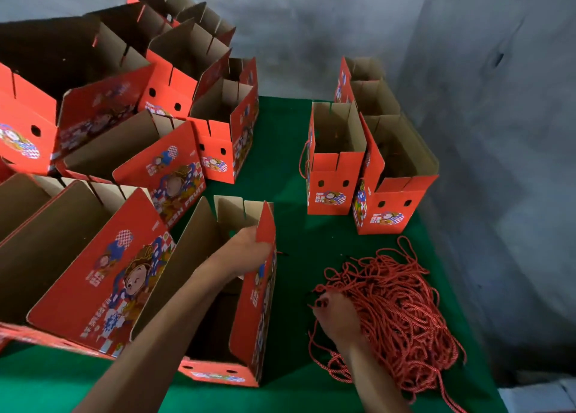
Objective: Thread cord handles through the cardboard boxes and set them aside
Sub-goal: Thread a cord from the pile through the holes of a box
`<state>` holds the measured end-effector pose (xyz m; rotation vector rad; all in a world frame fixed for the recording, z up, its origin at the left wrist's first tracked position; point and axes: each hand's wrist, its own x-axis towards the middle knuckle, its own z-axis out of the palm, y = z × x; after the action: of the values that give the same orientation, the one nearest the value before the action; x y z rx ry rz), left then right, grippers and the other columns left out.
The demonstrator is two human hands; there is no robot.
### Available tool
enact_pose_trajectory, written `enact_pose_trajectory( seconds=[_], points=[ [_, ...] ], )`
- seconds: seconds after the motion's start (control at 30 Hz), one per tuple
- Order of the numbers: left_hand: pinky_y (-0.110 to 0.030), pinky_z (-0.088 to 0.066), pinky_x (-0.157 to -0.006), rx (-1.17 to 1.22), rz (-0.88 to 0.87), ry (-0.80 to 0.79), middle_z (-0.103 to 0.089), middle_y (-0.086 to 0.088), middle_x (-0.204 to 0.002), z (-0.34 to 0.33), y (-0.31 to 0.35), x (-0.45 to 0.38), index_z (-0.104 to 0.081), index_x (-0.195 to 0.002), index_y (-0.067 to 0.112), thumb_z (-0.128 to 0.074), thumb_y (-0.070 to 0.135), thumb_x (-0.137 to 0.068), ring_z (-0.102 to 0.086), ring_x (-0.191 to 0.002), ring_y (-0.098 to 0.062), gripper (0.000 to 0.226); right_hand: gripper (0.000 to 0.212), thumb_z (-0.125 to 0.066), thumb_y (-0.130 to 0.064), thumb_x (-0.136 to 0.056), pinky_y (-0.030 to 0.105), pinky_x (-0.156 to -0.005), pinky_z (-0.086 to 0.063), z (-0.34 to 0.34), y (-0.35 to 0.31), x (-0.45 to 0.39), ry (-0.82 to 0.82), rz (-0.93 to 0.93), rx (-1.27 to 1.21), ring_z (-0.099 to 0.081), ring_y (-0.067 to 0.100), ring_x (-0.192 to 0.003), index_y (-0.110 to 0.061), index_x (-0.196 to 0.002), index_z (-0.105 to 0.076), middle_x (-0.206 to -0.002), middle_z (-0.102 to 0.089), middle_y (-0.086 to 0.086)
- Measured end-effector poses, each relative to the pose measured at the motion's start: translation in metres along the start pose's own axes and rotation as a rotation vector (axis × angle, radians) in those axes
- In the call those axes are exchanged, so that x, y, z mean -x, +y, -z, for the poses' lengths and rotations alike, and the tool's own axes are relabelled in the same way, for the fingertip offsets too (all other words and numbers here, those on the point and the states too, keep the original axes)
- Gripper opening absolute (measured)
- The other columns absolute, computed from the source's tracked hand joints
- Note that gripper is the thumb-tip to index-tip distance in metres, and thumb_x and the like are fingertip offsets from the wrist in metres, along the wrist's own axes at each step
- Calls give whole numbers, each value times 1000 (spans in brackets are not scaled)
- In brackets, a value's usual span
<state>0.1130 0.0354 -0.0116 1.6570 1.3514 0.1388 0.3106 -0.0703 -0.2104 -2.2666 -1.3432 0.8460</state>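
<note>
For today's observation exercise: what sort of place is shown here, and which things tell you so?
Probably a small packing workshop for gift boxes. Many identical open red boxes crowd a table under green cloth, a pile of red cords lies ready, and the wall behind is bare grey.

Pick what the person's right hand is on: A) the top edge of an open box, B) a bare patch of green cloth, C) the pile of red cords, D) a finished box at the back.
C: the right hand rests on the near edge of the pile of red cords, while the left hand grips the open box's side panel.
</note>
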Motion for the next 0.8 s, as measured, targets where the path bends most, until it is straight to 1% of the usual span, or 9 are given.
enact_pose_trajectory(
  seconds=[0.07,0.13,0.23,0.4,0.53,0.6,0.67,0.7,0.8],
  points=[
    [-35,-56,-76,27,46,-8,-69,-8,-112,-1,-5,-1,-56,-116,17,-50,14,-98,-68,-97,-24,20,21,-68,-33,-96,29,-65,-53,-3,-8,0,54,88,250,-60,10,-75,-21,-79,-69,-82,-63,-5],
    [-34,-59,-72,38,90,-24,-71,-12,-111,2,-9,-1,-56,-112,14,-52,11,-96,-71,-94,-26,18,20,-67,-36,-95,30,-93,-51,-10,-14,-3,56,138,359,-56,17,-113,-22,-108,-73,-116,-60,-1],
    [-40,-63,-79,100,142,-84,-72,-12,-112,10,-14,-2,-54,-120,12,-53,11,-95,-74,-95,-29,25,25,-62,-29,-98,37,-109,-40,-22,-15,-11,13,206,517,-47,23,-128,-22,-120,-71,-129,-57,1],
    [-51,-56,-99,236,258,-115,-70,-16,-119,19,-28,-4,-51,-134,12,-57,16,-95,-70,-107,-34,40,22,-53,-21,-96,33,-108,-38,-25,-10,-16,7,270,520,-51,20,-121,-18,-104,-73,-117,-63,1],
    [-46,-59,-92,332,288,-107,-71,-16,-119,28,-37,-6,-50,-133,14,-60,13,-94,-71,-105,-34,40,22,-58,-16,-87,31,-76,-42,-16,-19,-12,10,275,346,-53,17,-72,-17,-66,-54,-68,-50,-4],
    [-43,-60,-86,376,280,-103,-74,-17,-114,34,-40,-4,-54,-131,11,-61,10,-92,-73,-100,-35,40,18,-64,-20,-93,28,-69,-50,-9,-33,-6,-30,259,79,-59,11,-65,-19,-75,-63,-69,-61,-7],
    [-45,-60,-87,405,266,-126,-76,-19,-109,40,-43,0,-59,-128,7,-59,8,-90,-74,-98,-38,37,1,-70,-20,-95,17,-74,-54,-1,-57,0,-61,219,-294,-70,10,-81,-20,-96,-70,-86,-72,-9],
    [-47,-59,-90,413,260,-139,-76,-20,-107,42,-44,1,-61,-126,5,-58,8,-89,-74,-98,-40,37,6,-73,-19,-94,15,-74,-55,3,-71,2,-28,212,-459,-72,10,-83,-22,-98,-71,-86,-75,-10],
    [-50,-58,-95,436,243,-161,-75,-24,-108,46,-46,3,-65,-122,2,-59,11,-84,-71,-104,-45,39,8,-78,-23,-92,25,-76,-61,17,-102,6,22,292,-663,-75,6,-83,-24,-99,-80,-89,-79,-11]
  ],
)
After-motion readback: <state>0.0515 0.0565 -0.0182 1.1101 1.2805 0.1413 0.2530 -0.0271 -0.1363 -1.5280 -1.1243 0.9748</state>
